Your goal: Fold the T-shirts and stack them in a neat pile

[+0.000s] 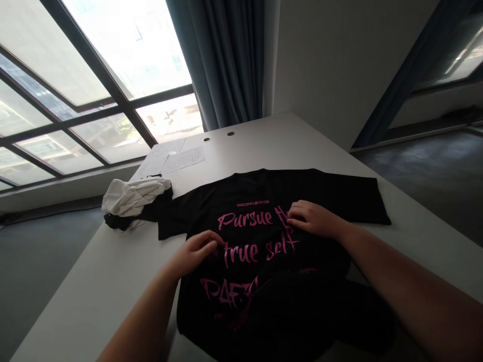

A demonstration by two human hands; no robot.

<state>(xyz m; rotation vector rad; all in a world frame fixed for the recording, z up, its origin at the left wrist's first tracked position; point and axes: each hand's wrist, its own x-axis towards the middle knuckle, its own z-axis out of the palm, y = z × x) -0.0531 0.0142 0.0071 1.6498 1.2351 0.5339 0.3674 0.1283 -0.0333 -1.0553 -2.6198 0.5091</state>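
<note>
A black T-shirt [241, 193] with pink lettering lies spread over the white table, sleeves out to both sides. Its lower part is rumpled and folded over, hiding some of the print. My left hand [202, 246] is on the shirt's left side, beside the word "true", with thumb and fingers closed together at the fabric. Over the end of the top line of script, my right hand [311, 217] has its fingers curled in against the cloth. The fingertips of both hands are partly hidden.
A crumpled heap of white cloth [132, 196] with black fabric under it sits at the table's left edge, touching the left sleeve. Printed papers [183, 160] lie at the far left of the table [264, 143]. Behind are windows, a blue curtain [226, 65] and a wall.
</note>
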